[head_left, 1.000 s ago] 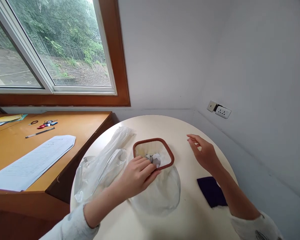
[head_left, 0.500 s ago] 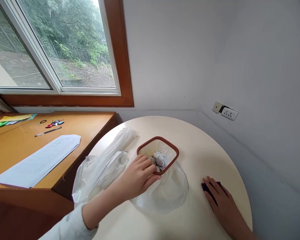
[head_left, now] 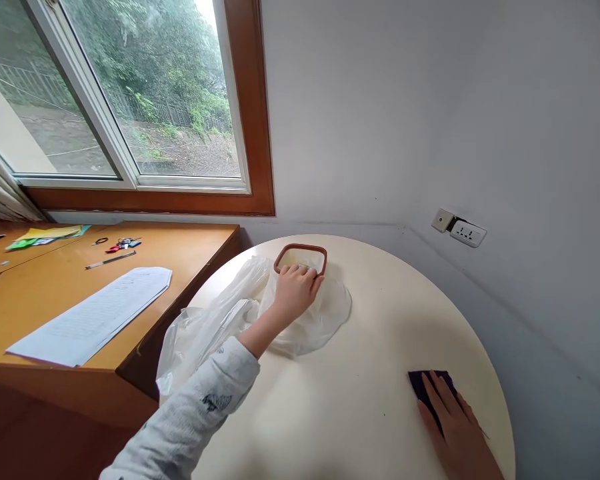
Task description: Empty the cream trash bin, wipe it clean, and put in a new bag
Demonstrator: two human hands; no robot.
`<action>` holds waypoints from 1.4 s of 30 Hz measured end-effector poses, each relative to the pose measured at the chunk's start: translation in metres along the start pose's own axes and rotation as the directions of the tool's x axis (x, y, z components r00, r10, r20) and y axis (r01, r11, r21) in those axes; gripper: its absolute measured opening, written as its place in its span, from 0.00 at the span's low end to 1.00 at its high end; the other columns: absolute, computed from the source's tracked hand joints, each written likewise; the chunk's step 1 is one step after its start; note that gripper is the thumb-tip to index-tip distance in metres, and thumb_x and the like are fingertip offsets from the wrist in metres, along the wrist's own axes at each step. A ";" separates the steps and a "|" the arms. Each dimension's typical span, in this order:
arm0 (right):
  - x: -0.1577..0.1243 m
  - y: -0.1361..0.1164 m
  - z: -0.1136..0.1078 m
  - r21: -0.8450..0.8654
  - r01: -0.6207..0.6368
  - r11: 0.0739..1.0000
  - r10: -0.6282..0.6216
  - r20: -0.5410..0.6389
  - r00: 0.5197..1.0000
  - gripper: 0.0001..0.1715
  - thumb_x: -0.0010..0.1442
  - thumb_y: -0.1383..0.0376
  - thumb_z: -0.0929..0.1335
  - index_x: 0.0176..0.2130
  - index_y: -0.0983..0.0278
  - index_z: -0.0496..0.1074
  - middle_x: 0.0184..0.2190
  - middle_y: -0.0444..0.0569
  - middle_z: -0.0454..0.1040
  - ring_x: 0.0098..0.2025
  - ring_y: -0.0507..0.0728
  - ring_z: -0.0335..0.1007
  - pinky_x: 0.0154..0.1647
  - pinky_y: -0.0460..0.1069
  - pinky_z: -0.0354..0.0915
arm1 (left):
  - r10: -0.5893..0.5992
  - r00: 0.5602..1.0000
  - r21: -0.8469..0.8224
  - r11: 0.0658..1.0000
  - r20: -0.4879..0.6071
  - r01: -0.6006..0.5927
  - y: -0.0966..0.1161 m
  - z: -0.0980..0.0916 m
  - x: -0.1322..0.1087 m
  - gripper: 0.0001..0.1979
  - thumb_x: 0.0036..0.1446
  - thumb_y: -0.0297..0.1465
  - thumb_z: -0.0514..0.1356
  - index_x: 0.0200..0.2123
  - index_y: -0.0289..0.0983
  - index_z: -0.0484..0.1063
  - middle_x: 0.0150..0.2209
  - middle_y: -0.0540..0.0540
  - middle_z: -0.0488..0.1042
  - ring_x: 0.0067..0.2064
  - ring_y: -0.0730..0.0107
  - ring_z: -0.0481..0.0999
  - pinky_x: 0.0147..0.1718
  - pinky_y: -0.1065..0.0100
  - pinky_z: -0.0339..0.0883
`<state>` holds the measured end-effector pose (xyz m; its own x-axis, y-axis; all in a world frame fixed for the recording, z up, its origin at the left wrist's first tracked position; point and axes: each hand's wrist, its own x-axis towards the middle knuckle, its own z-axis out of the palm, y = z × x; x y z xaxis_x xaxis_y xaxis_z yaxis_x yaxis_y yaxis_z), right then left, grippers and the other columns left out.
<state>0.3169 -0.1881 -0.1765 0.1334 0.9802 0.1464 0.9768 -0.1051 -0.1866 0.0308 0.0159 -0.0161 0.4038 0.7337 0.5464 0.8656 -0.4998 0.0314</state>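
A small bin with a brown rim point(head_left: 301, 249) stands on the far side of the round cream table point(head_left: 360, 393), lined with a clear plastic bag point(head_left: 330, 310) that spreads over the tabletop. My left hand point(head_left: 294, 291) grips the near rim of the bin, fingers curled over the edge. My right hand point(head_left: 453, 427) lies flat, fingers stretched, on a dark purple cloth point(head_left: 420, 385) near the table's right edge. What is inside the bin is hidden by my hand.
A loose plastic bag point(head_left: 200, 330) lies at the table's left edge. A wooden desk point(head_left: 55, 293) on the left holds a printed sheet point(head_left: 95, 317), a pen point(head_left: 111, 260), keys point(head_left: 123, 244) and coloured papers. A wall socket point(head_left: 466, 232) sits at right; a window is behind.
My left hand has pushed the bin away across the table toward the wall. My right hand came down and now rests flat on the purple cloth.
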 end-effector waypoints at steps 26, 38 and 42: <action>0.007 -0.034 -0.007 0.023 0.092 0.996 -0.093 0.040 0.995 0.34 0.62 0.53 0.53 0.62 0.68 0.49 0.62 0.50 0.49 0.63 0.61 0.44 0.61 0.60 0.50 | 0.133 0.964 -0.400 0.916 0.231 -0.030 -0.071 -0.018 0.038 0.13 0.57 0.29 0.50 0.37 0.38 0.74 0.35 0.48 0.77 0.37 0.67 0.73 0.35 0.69 0.63; 0.007 -0.036 -0.009 0.036 0.080 0.996 -0.083 0.078 0.993 0.35 0.62 0.52 0.52 0.62 0.69 0.46 0.63 0.49 0.46 0.63 0.61 0.43 0.61 0.61 0.49 | 0.090 0.959 -0.435 0.899 0.269 0.037 -0.072 -0.015 0.041 0.12 0.55 0.33 0.51 0.34 0.37 0.74 0.32 0.47 0.76 0.33 0.66 0.73 0.31 0.69 0.63; 0.007 -0.036 -0.008 0.057 0.077 0.995 -0.081 0.073 0.994 0.35 0.62 0.52 0.53 0.62 0.69 0.46 0.63 0.49 0.47 0.63 0.62 0.43 0.62 0.61 0.48 | 0.100 0.955 -0.444 0.895 0.278 0.035 -0.070 -0.019 0.040 0.13 0.56 0.34 0.50 0.35 0.38 0.73 0.33 0.47 0.76 0.34 0.65 0.73 0.33 0.68 0.63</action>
<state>0.2842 -0.1785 -0.1610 0.0415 0.9951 0.0901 0.9731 -0.0198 -0.2296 -0.0191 0.0715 0.0190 0.5548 0.7788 0.2926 0.6577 -0.6260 0.4190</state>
